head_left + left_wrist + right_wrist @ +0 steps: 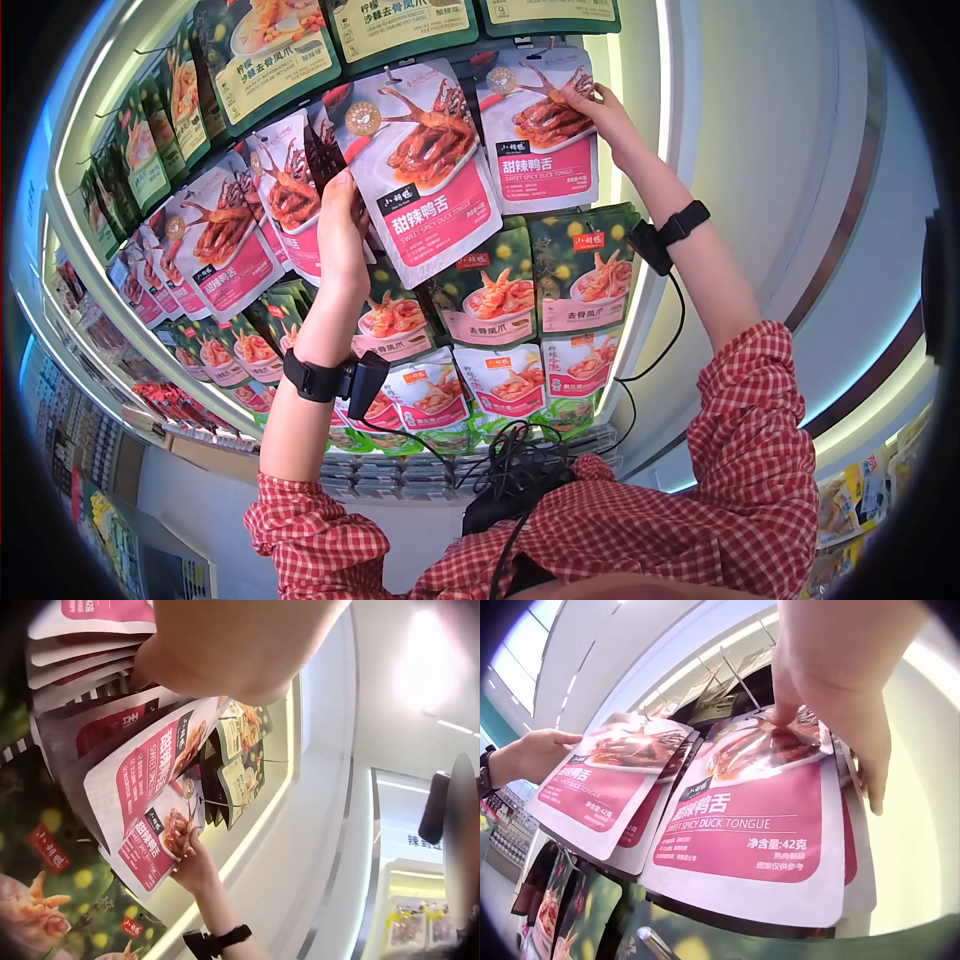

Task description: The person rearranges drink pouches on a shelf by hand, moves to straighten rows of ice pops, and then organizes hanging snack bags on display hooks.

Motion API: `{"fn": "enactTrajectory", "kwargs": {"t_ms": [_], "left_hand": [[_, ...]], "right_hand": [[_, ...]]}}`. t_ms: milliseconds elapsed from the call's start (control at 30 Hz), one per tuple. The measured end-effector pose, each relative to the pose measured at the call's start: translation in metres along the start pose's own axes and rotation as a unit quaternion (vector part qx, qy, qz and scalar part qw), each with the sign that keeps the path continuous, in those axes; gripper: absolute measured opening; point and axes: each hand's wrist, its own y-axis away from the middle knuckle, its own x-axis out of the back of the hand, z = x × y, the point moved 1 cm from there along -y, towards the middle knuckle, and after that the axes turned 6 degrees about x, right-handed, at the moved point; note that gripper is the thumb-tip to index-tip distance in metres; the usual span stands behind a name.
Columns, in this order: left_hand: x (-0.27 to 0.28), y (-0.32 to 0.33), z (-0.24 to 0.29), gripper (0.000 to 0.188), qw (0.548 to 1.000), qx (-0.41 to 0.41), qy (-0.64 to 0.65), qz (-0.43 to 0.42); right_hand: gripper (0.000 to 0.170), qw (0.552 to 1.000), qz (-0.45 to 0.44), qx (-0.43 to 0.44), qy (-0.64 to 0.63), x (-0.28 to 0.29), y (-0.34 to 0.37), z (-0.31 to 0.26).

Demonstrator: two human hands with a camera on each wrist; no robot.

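Observation:
My left hand [343, 235] grips the left edge of a white-and-pink duck tongue pouch [425, 175], its thumb at the front. That pouch tilts outward from the row, and in the right wrist view [611, 787] others sit close behind it. To its right hangs a matching duck tongue pouch [545, 140]. My right hand [605, 118] pinches the upper right edge of this one, thumb on the printed front and fingers round the side, as the right wrist view shows. Metal hooks [739, 679] stick out at the tops of the pouches.
Green chicken-feet pouches [275, 60] hang above, more dark green ones [485, 295] below, with white-and-pink packs [505, 380] under those. Further duck tongue pouches [215, 240] hang to the left. A lit shelf side panel [640, 190] borders the right. Black cables [520, 455] dangle before the chest.

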Motion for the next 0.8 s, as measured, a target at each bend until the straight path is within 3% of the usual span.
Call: {"fn": "enactTrajectory", "kwargs": {"t_ms": [67, 100, 200, 267, 300, 333, 400, 533, 567, 667, 800], "left_hand": [[-0.003, 0.007, -0.004, 0.044, 0.999, -0.036, -0.033, 0.024], [-0.005, 0.012, -0.004, 0.045, 0.995, -0.077, -0.062, 0.026], [-0.008, 0.025, -0.002, 0.049, 0.966, -0.224, -0.124, 0.021], [-0.012, 0.037, 0.006, 0.058, 0.892, -0.358, -0.274, 0.037], [-0.014, 0.042, 0.013, 0.062, 0.786, -0.446, -0.425, 0.063], [-0.016, 0.039, 0.01, 0.066, 0.73, -0.489, -0.475, 0.047], [-0.016, 0.036, -0.002, 0.067, 0.661, -0.465, -0.587, 0.041], [-0.008, 0.027, -0.011, 0.067, 0.667, -0.399, -0.62, 0.108], [-0.007, 0.027, -0.009, 0.066, 0.684, -0.385, -0.611, 0.106], [-0.011, 0.029, -0.006, 0.069, 0.708, -0.418, -0.566, 0.06], [-0.045, 0.041, 0.003, 0.062, 0.688, -0.487, -0.537, -0.042]], "right_hand": [[0.1, 0.996, -0.08, -0.025, -0.021, 0.001, -0.001, -0.005], [0.094, 0.996, -0.084, -0.016, -0.017, 0.003, 0.003, -0.007], [0.085, 0.998, 0.001, 0.038, 0.048, 0.0, 0.006, 0.013], [0.077, 0.997, -0.03, 0.041, 0.063, -0.001, 0.016, -0.008], [0.076, 0.997, -0.024, 0.035, 0.061, -0.002, 0.015, -0.004], [0.075, 0.998, -0.018, 0.027, 0.058, -0.002, 0.014, 0.0], [0.073, 1.0, 0.0, 0.012, -0.009, -0.003, 0.012, 0.004], [0.068, 0.997, -0.003, -0.031, -0.069, -0.001, 0.017, 0.0], [0.065, 0.994, -0.04, -0.053, -0.086, 0.002, 0.016, 0.004], [0.055, 0.975, -0.131, -0.088, -0.157, 0.006, 0.008, 0.016], [0.045, 0.935, -0.166, -0.086, -0.301, 0.001, 0.005, 0.019]]}}
